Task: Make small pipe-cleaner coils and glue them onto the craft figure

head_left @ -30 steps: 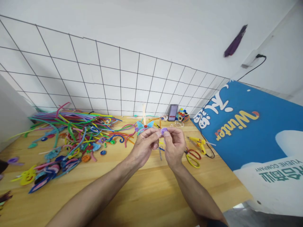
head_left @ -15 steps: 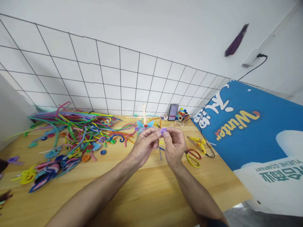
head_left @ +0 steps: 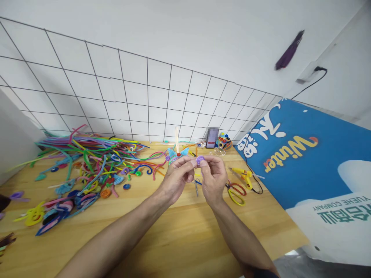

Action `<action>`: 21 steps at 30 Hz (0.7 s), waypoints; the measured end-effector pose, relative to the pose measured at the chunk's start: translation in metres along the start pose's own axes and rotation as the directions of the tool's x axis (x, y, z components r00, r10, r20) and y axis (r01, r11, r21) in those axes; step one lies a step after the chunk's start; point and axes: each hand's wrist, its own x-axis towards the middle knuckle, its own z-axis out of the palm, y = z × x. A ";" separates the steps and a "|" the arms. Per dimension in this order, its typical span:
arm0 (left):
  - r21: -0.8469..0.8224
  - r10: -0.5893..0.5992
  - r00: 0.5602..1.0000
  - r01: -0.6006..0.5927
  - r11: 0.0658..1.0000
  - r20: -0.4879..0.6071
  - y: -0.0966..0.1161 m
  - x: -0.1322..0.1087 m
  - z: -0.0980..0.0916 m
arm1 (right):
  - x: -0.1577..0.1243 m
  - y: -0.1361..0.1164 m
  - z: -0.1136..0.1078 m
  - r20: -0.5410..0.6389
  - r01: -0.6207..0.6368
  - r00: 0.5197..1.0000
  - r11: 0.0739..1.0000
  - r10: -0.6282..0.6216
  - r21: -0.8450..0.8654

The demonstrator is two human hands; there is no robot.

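A small purple coil [head_left: 199, 160], apparently of pipe cleaner, is pinched between my two hands above the middle of the table. My left hand [head_left: 179, 178] grips its left edge with thumb and fingertips. On the other side, my right hand [head_left: 214, 178] presses its thumb against the coil's face. Just behind my left hand stands a blue pipe-cleaner figure [head_left: 182, 151] with a red centre and an upright wooden stick [head_left: 177, 139]; its lower part is hidden by my hand. Small grey scissors [head_left: 196, 188] lie between my wrists.
Loose pipe cleaners [head_left: 95, 144] and coiled pieces [head_left: 105, 193] cover the table's left side. To the right are red-and-yellow-handled scissors [head_left: 237, 194] and a yellow glue gun [head_left: 245, 175] with a cord. A phone [head_left: 212, 138] leans near the wire grid [head_left: 147, 96], beside a colourful ornament [head_left: 225, 141].
Both hands stay in almost the same place, still pinching the purple coil. Its spiral face shows slightly more clearly now.
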 end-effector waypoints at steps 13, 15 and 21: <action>0.004 -0.008 1.000 0.008 1.000 -0.014 0.001 0.000 0.000 | 0.001 0.001 0.001 0.005 -0.018 1.000 1.000 0.018 0.005; 0.005 -0.010 1.000 0.010 1.000 -0.016 0.001 0.000 0.000 | 0.001 0.001 0.001 0.005 -0.017 1.000 1.000 0.017 -0.002; 0.005 -0.017 1.000 0.017 1.000 -0.022 0.001 0.000 0.001 | 0.001 0.000 0.001 0.000 -0.017 1.000 1.000 0.017 -0.006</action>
